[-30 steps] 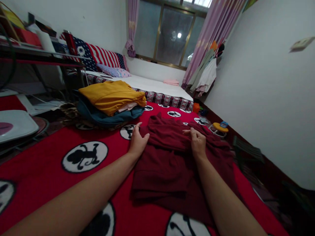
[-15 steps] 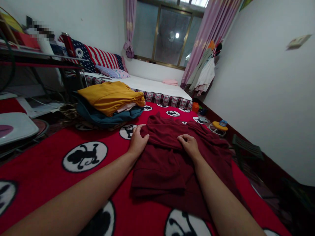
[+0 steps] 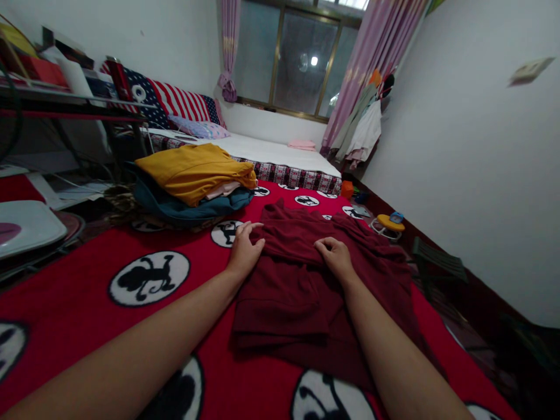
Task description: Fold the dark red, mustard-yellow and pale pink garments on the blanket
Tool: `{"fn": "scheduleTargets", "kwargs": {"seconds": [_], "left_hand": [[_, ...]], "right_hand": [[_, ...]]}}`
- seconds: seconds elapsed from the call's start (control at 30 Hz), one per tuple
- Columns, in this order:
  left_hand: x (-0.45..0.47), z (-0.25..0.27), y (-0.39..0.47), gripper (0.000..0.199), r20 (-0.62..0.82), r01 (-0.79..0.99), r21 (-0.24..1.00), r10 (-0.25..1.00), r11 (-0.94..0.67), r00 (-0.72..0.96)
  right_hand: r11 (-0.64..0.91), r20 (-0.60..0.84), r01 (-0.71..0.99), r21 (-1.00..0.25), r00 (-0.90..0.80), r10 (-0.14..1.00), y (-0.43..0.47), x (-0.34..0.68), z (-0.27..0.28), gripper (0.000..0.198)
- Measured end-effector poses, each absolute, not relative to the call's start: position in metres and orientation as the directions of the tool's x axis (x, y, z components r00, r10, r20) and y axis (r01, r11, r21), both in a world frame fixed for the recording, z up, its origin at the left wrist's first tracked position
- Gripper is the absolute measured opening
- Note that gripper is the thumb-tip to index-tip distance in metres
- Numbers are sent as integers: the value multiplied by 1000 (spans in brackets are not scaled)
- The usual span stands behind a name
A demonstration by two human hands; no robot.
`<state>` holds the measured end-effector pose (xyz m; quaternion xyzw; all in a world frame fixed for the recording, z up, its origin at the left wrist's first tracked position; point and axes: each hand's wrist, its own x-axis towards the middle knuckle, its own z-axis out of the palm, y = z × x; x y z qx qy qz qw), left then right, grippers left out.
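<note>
A maroon garment (image 3: 289, 291), partly folded over on itself and wrinkled on its far side, lies on a red blanket (image 3: 210, 338) printed with black monkey figures in white ovals. At the garment's left edge rests my left hand (image 3: 245, 248), its thumb and forefinger apart and touching the cloth. My right hand (image 3: 336, 256) is closed in a pinch on the fabric near the middle of the garment. Just beyond my left hand sits a pile of clothes, with a mustard-yellow garment (image 3: 196, 169) on top of a teal one (image 3: 175, 210).
Behind the blanket stands a bed with a white sheet (image 3: 262, 149). To the left are a cluttered desk (image 3: 79, 108) and a white stool seat (image 3: 30, 230). A yellow stool (image 3: 391, 223) and a dark green folding stool (image 3: 440, 259) stand along the right wall.
Almost nothing differs. Both hands stay at the same places on the maroon garment, and the view has shifted very slightly.
</note>
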<state>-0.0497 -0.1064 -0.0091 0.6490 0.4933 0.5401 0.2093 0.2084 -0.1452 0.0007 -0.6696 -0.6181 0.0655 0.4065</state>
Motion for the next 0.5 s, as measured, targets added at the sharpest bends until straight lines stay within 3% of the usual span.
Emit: {"fn": "scheduleTargets", "kwargs": {"seconds": [0.5], "left_hand": [[-50, -10, -107, 34, 512, 395, 800, 857, -451, -60]], "right_hand": [[82, 421, 785, -614, 238, 875, -147, 207, 2, 25]]}}
